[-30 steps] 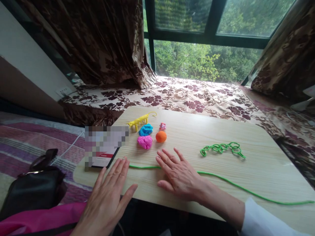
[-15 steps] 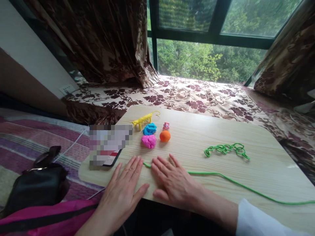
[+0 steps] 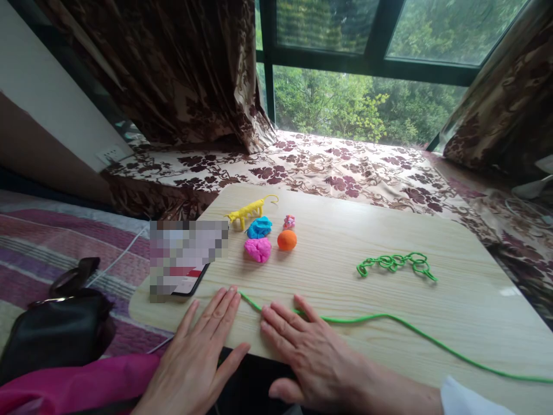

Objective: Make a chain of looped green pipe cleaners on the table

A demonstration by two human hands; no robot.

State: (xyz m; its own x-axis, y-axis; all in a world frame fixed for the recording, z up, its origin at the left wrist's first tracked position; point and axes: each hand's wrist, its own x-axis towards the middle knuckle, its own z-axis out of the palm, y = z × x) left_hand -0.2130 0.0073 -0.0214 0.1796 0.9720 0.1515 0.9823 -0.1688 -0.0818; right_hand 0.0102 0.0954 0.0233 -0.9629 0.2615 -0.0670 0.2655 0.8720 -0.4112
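Note:
A long thin green clay strand (image 3: 415,326) runs across the wooden table (image 3: 345,236) from my fingers to the right edge of the view. My left hand (image 3: 201,346) lies flat with fingers stretched, its fingertips at the strand's left end. Also flat, my right hand (image 3: 311,351) rests over the strand with its fingers out. Between the hands a short piece of strand shows. Beyond them sit a pink clay lump (image 3: 258,250), a blue clay lump (image 3: 259,227), an orange clay ball (image 3: 287,240), a small pink figure (image 3: 289,222) and a yellow four-legged clay animal (image 3: 247,213).
A green chain of linked clay rings (image 3: 395,263) lies on the right part of the table. At the left is a phone (image 3: 196,279), partly blurred out. A black bag (image 3: 56,325) rests on the striped bedspread (image 3: 26,242). Behind the table is a flowered window seat (image 3: 337,155).
Both hands have slid toward the table's near edge, the strand under them shifting nearer too. The view has moved slightly. The other clay pieces stay in place.

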